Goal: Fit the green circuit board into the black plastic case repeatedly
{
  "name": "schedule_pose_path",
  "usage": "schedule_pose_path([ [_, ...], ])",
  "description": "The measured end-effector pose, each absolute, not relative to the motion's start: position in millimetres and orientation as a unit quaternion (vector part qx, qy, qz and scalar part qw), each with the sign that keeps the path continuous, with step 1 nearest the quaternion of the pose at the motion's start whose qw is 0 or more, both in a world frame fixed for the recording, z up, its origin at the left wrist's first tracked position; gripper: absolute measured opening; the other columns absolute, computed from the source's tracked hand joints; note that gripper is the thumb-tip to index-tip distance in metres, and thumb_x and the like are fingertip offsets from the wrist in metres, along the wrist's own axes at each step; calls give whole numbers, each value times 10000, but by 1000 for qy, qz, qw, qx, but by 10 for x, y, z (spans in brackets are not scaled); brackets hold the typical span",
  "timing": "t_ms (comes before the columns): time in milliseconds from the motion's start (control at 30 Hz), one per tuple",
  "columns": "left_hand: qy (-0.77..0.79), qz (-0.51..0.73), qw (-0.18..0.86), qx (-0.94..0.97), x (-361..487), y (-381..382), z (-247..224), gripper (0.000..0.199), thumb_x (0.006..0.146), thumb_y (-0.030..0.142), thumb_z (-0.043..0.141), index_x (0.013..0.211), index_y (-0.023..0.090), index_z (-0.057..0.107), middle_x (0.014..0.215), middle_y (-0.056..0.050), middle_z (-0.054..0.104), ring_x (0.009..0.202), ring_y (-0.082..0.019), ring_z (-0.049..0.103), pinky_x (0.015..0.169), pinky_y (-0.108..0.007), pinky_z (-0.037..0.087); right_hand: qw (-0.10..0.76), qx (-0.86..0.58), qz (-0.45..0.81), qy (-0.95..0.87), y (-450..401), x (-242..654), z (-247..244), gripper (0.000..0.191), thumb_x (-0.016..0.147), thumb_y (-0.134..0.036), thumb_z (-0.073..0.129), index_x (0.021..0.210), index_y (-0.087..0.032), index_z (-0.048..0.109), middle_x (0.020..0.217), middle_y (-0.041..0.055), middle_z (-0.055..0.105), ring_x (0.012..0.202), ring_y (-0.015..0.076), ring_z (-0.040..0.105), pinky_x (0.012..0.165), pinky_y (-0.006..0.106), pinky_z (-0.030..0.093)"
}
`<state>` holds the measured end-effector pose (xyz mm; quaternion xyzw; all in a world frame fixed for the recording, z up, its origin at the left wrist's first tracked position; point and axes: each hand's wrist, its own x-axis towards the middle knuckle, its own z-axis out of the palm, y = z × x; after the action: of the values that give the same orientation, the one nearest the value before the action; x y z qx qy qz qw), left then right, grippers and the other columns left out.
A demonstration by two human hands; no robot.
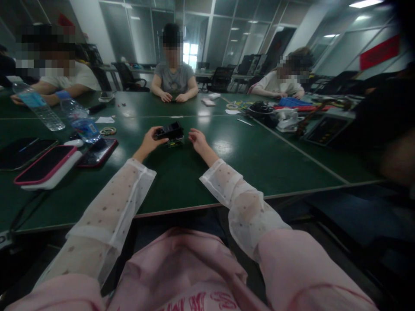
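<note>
My left hand [151, 142] grips a black plastic housing [170, 131] by its left end, thumb at the front. A green circuit board [176, 142] shows at the underside of the housing, just above the table. To the right, a small gap away from it, is my right hand [198, 140]. Its fingers are curled with the tips drawn together; whether something tiny is between them cannot be made out. Sheer white dotted sleeves cover both forearms.
On the green table [259, 160] at left lie a pink-edged phone [47, 164], a dark red phone [99, 152], a roll of tape [108, 131] and water bottles [84, 123]. At right are cables [261, 109] and a metal box [330, 125]. Several people sit around.
</note>
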<state>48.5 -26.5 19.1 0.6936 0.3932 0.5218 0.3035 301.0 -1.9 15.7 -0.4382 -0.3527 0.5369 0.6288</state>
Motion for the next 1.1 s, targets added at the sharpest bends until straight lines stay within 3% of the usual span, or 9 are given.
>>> schedule_pose_path([
  [267, 428, 468, 249, 732, 512, -214, 18, 707, 721, 450, 846, 1329, 216, 571, 1308, -135, 655, 1210, -327, 639, 1032, -529, 504, 626, -430, 519, -392, -43, 2973, 123, 234, 729, -160, 651, 942, -254, 647, 881, -37, 644, 854, 132, 617, 901, 304, 526],
  [533, 460, 341, 169, 802, 537, -377, 133, 661, 794, 499, 782, 1352, 221, 562, 1326, -131, 663, 1209, -335, 647, 1041, -491, 497, 587, -423, 503, -473, -158, 2956, 168, 231, 785, -237, 669, 1015, -252, 686, 1010, -7, 715, 1016, 168, 649, 1014, 354, 492],
  [700, 500, 288, 157, 801, 372, -329, 222, 651, 720, 567, 815, 1226, 213, 612, 1194, -127, 696, 1118, -358, 670, 997, -520, 508, 560, -428, 495, -508, -230, 2930, 217, 195, 824, -229, 657, 1016, -246, 692, 1047, 8, 731, 1037, 166, 660, 1040, 365, 483],
  [933, 522, 357, 206, 747, 128, -199, 113, 673, 581, 560, 881, 1108, 211, 648, 1095, -111, 702, 1037, -354, 678, 957, -529, 516, 543, -447, 488, -517, -315, 2902, 275, 143, 875, -171, 628, 988, -228, 692, 972, 13, 739, 988, 147, 668, 1023, 357, 501],
  [1100, 501, 384, 212, 746, 202, -227, 112, 669, 593, 543, 881, 1134, 212, 669, 1134, -113, 700, 1078, -347, 666, 1003, -532, 495, 545, -448, 487, -515, -325, 2885, 282, 132, 874, -153, 619, 964, -215, 695, 930, 9, 727, 941, 140, 665, 999, 345, 503],
])
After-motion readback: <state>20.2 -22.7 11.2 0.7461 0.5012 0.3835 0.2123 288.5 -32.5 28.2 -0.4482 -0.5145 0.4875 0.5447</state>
